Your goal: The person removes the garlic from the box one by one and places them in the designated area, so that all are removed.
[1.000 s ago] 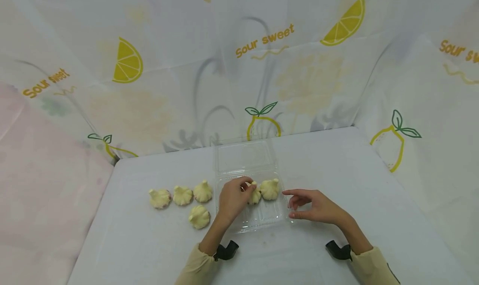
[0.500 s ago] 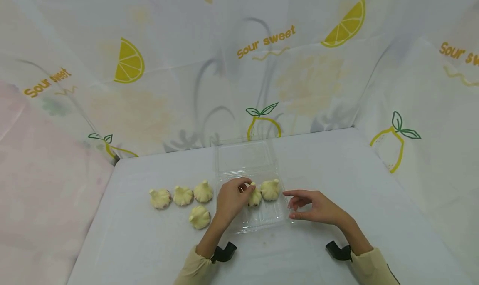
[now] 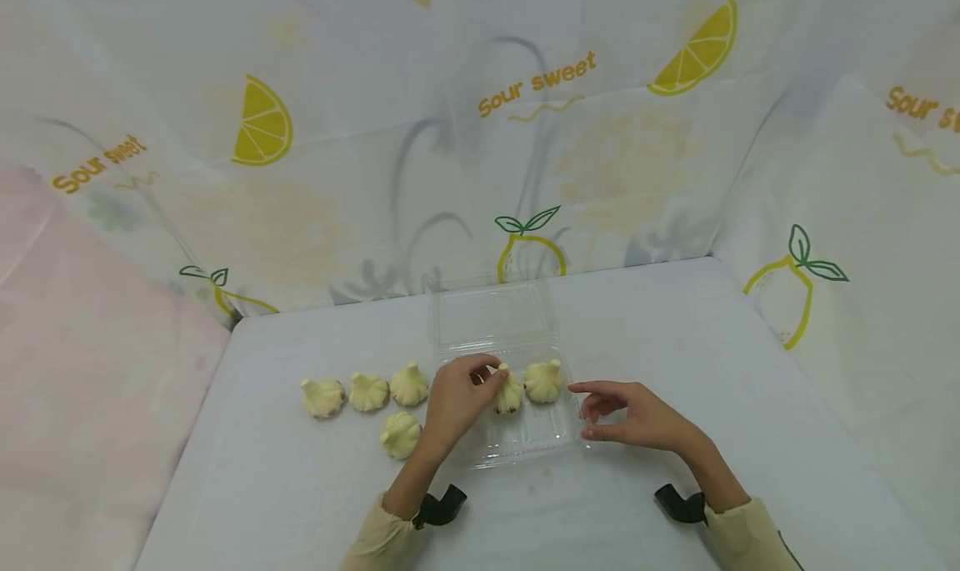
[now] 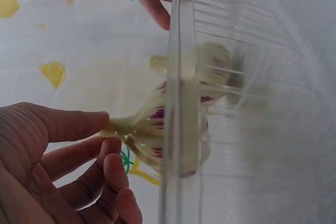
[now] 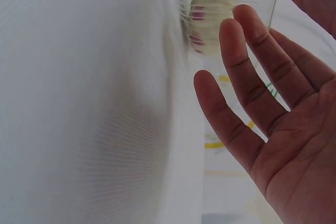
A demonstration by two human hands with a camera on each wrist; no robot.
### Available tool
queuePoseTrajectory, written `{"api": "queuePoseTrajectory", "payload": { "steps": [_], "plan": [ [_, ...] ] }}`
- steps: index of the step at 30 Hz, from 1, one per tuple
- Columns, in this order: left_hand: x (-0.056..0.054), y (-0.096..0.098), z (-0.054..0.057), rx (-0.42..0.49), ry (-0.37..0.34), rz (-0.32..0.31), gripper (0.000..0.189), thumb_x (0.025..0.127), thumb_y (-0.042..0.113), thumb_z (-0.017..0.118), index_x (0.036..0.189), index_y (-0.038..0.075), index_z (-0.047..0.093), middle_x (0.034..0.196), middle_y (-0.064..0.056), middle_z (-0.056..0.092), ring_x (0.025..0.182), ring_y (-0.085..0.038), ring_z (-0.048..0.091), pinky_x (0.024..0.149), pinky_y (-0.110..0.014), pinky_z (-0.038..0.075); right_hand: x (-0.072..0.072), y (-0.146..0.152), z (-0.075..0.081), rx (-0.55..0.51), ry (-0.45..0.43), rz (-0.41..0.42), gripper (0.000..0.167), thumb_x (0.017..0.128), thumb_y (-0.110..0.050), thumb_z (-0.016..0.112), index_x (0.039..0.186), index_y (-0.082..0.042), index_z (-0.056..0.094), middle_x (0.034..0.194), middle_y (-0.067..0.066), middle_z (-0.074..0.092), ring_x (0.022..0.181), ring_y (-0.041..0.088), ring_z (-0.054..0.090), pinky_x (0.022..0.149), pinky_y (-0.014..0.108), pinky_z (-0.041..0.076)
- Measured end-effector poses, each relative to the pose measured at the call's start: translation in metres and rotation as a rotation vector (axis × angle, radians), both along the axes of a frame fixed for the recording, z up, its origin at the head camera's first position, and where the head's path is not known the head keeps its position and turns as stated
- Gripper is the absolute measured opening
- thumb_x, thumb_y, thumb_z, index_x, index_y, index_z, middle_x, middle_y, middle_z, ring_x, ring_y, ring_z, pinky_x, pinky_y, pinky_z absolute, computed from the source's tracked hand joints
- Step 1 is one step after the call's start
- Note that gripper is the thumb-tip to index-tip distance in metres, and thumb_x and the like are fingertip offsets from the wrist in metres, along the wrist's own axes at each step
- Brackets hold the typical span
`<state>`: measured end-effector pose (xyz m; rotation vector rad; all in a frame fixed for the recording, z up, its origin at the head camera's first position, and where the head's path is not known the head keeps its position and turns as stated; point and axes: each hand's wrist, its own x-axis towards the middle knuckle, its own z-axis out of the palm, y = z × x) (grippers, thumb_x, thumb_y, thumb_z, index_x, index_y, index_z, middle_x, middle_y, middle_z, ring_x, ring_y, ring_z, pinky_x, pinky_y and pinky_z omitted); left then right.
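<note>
In the head view, my left hand [image 3: 463, 394] reaches over the clear plastic clamshell box [image 3: 517, 450] and pinches a garlic bulb [image 3: 508, 394] by its stem between thumb and fingertips. The left wrist view shows this bulb [image 4: 157, 124] with purple streaks behind the box's clear wall, its stem at the thumb tip. A second garlic bulb [image 3: 543, 382] sits in the box just right of it, stem up. My right hand [image 3: 637, 417] is at the box's right edge, index finger and thumb extended apart; the right wrist view shows its fingers [image 5: 236, 48] spread beside the wall.
Left of the box, several more garlic bulbs lie on the white table: three in a row [image 3: 368, 393] and one garlic bulb [image 3: 401, 435] in front. The box's open lid [image 3: 491, 317] leans back toward the lemon-printed curtain [image 3: 420, 171].
My left hand and the pinched bulb have shifted slightly left, widening the gap to the second bulb. The right hand stays in place at the box edge.
</note>
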<state>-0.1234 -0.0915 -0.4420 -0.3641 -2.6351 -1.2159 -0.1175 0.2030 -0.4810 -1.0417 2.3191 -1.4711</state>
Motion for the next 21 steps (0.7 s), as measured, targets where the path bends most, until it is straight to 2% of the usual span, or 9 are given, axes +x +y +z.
{"api": "queuePoseTrajectory", "payload": {
  "steps": [6, 12, 21],
  "plan": [
    [0.001, -0.004, 0.005, 0.036, -0.050, 0.003, 0.009, 0.084, 0.017, 0.077, 0.092, 0.011, 0.076, 0.070, 0.007, 0.062, 0.062, -0.008, 0.055, 0.058, -0.026, 0.046, 0.000, 0.000, -0.003, -0.005, 0.000, -0.003, 0.056, 0.084, -0.014, 0.080, 0.133, 0.001, 0.056, 0.096, 0.007, 0.070, 0.082, 0.015, 0.065, 0.076, 0.040, 0.055],
    [0.001, -0.012, 0.006, 0.040, -0.086, 0.006, 0.011, 0.086, 0.019, 0.076, 0.095, 0.012, 0.076, 0.071, 0.007, 0.062, 0.063, -0.008, 0.055, 0.060, -0.026, 0.046, 0.000, 0.000, -0.001, 0.004, -0.016, -0.012, 0.056, 0.085, -0.015, 0.080, 0.132, 0.002, 0.057, 0.095, 0.006, 0.070, 0.082, 0.013, 0.065, 0.076, 0.041, 0.055],
    [0.004, -0.023, 0.010, 0.038, -0.073, 0.025, 0.012, 0.085, 0.018, 0.077, 0.095, 0.012, 0.076, 0.073, 0.006, 0.062, 0.065, -0.010, 0.055, 0.060, -0.027, 0.046, 0.000, -0.001, 0.000, 0.002, -0.013, -0.010, 0.055, 0.084, -0.014, 0.080, 0.132, 0.002, 0.057, 0.095, 0.007, 0.070, 0.081, 0.014, 0.064, 0.076, 0.040, 0.055]
  ]
}}
